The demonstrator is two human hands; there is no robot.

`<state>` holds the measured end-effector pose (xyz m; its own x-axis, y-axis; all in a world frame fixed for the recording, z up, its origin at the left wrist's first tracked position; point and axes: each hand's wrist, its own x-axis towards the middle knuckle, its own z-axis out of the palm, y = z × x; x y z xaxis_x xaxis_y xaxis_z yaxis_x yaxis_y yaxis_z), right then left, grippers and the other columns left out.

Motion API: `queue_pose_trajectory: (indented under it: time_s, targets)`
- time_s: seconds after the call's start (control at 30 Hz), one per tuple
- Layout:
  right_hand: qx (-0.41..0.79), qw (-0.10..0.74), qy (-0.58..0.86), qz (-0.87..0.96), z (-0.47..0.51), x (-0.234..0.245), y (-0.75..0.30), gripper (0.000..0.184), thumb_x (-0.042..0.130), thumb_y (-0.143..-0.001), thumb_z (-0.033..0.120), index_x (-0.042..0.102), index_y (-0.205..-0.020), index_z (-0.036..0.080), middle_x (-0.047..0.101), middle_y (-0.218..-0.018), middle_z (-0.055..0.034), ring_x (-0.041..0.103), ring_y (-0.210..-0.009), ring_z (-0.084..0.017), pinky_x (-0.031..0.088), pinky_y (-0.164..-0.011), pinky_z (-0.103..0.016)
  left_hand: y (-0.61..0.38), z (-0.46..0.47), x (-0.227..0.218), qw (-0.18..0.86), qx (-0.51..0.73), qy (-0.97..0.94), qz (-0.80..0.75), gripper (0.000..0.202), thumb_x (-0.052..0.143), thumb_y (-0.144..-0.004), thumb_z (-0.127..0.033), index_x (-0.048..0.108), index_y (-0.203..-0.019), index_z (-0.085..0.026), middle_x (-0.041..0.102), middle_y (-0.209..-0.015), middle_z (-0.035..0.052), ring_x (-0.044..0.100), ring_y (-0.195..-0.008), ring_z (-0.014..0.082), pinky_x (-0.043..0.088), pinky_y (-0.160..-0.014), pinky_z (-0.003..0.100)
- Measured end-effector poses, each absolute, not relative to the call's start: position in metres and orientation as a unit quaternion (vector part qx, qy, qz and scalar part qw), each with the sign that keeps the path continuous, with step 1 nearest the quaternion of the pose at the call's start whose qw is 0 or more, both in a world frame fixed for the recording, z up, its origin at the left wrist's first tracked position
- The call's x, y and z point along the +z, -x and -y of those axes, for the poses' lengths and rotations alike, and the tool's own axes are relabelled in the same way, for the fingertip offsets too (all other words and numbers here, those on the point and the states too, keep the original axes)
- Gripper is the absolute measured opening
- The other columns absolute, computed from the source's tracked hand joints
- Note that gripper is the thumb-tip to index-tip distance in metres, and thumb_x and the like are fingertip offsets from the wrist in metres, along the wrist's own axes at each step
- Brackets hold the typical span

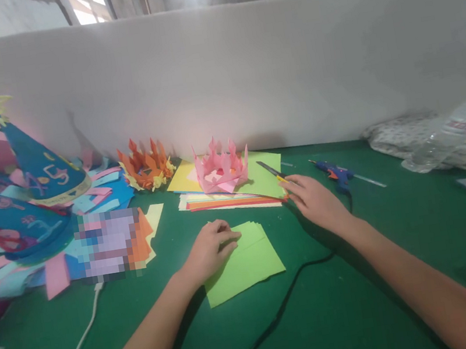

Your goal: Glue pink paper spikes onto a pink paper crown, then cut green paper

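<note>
Light green paper sheets (248,272) lie on the green table, their edges slightly offset. My left hand (216,251) rests on their upper left part, fingers bent and closed over the paper. Farther right, my right hand (314,200) is closed around the handle of a pair of scissors (268,170); a bit of yellow handle shows and the dark blades point up and left. The scissors are over the right side of a pile of coloured paper (264,163). A pink paper crown (223,167) stands on that pile. My fingers hide most of the scissors' handle.
An orange paper crown (145,165) and blue paper hats (49,171) stand left among paper strips. A blue glue gun (335,173) lies right, its black cable (281,311) crossing the table. At far right lies a plastic bottle (456,130). A white partition (287,71) rises behind.
</note>
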<state>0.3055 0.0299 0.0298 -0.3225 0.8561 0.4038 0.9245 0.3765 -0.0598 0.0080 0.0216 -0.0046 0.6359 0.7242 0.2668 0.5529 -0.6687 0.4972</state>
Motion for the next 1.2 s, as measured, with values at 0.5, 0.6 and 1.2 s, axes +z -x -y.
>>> queue_pose_trajectory:
  time_s: [0.5,0.6,1.2]
  targets:
    - [-0.086,0.141,0.683,0.711,-0.071,0.009,-0.329,0.045,0.042,-0.084,0.018,0.047,-0.127,0.009,0.064,-0.102,-0.0163,0.058,-0.091,-0.029,0.042,-0.079,-0.039,-0.01,-0.01,-0.003,0.211,0.22,-0.869,-0.39,0.052,0.057,-0.08,-0.041,0.044,-0.127,-0.022,0.054,-0.111,0.009,0.049,-0.101,0.023,0.042,-0.088,0.04]
    - [-0.096,0.116,0.699,0.699,-0.057,0.017,-0.336,0.047,0.04,-0.083,0.018,0.046,-0.128,0.006,0.061,-0.104,-0.0197,0.056,-0.093,-0.031,0.042,-0.081,-0.041,-0.011,-0.008,-0.002,0.227,0.23,-0.864,-0.387,0.052,0.057,-0.081,-0.036,0.04,-0.129,-0.023,0.053,-0.109,0.0081,0.049,-0.1,0.0217,0.043,-0.088,0.039]
    - [0.17,0.138,0.477,0.851,-0.007,0.029,-0.303,0.043,0.04,-0.087,0.017,0.051,-0.124,0.036,0.053,-0.111,-0.0063,0.047,-0.101,-0.023,0.039,-0.088,-0.042,-0.005,-0.003,0.005,0.179,0.221,-0.891,-0.354,0.013,0.045,-0.085,-0.017,0.052,-0.095,-0.021,0.047,-0.099,0.0053,0.05,-0.088,0.0166,0.047,-0.075,0.03]
